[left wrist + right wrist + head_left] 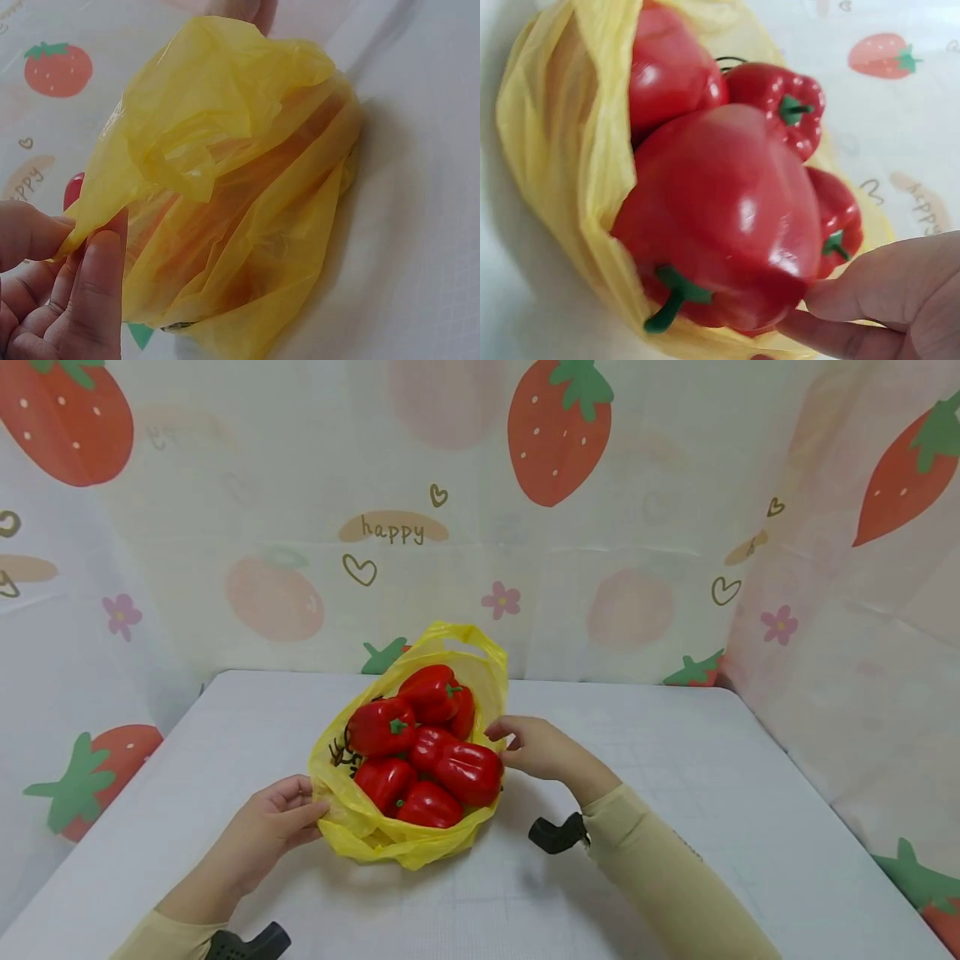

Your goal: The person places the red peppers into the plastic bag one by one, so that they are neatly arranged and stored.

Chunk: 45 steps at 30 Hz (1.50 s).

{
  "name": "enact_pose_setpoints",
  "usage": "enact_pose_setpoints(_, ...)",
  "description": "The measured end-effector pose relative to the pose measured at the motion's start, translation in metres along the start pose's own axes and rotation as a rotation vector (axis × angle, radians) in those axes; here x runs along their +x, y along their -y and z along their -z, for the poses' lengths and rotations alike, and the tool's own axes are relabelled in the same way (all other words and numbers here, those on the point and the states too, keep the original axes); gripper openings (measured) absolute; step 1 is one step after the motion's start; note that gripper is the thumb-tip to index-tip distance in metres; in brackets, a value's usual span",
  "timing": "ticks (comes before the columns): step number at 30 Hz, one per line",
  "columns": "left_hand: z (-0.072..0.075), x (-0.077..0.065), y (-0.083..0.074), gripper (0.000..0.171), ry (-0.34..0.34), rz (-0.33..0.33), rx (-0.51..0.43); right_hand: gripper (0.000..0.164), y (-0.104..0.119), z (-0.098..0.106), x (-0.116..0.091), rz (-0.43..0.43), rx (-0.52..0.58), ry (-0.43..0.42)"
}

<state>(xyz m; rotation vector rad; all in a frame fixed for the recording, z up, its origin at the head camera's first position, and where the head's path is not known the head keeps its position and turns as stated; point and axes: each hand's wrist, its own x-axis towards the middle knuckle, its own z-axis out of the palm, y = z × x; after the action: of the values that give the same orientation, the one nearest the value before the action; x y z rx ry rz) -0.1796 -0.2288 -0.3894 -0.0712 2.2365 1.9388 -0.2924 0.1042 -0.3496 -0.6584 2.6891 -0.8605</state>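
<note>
A yellow plastic bag [405, 843] lies on the table with its mouth spread open towards me. Several shiny red bell peppers [382, 727] with green stems fill it. My left hand [273, 822] pinches the bag's left rim between thumb and fingers, plainly seen in the left wrist view. At the right rim, my right hand [540, 750] grips the bag's edge with curled fingers, close beside the nearest bell pepper [727, 217]. Exactly where its fingertips press is partly hidden. Thin dark curly stems [341, 753] show inside the bag on the left.
The white table [675, 760] extends on both sides of the bag. Cloth printed with strawberries [561, 431] hangs behind the table and at both sides. A black wrist mount [555, 833] sits at each sleeve cuff.
</note>
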Motion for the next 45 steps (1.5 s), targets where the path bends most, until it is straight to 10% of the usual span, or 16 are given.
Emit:
enact_pose_setpoints(12,0.000,-0.001,-0.001,0.047,0.000,0.007,0.000,0.027,-0.016,-0.009,0.002,-0.005,-0.045,0.083)
enact_pose_setpoints(45,0.001,-0.004,-0.002,0.045,0.013,0.007,0.000,0.022,-0.016,0.041,-0.021,0.009,0.019,-0.056)
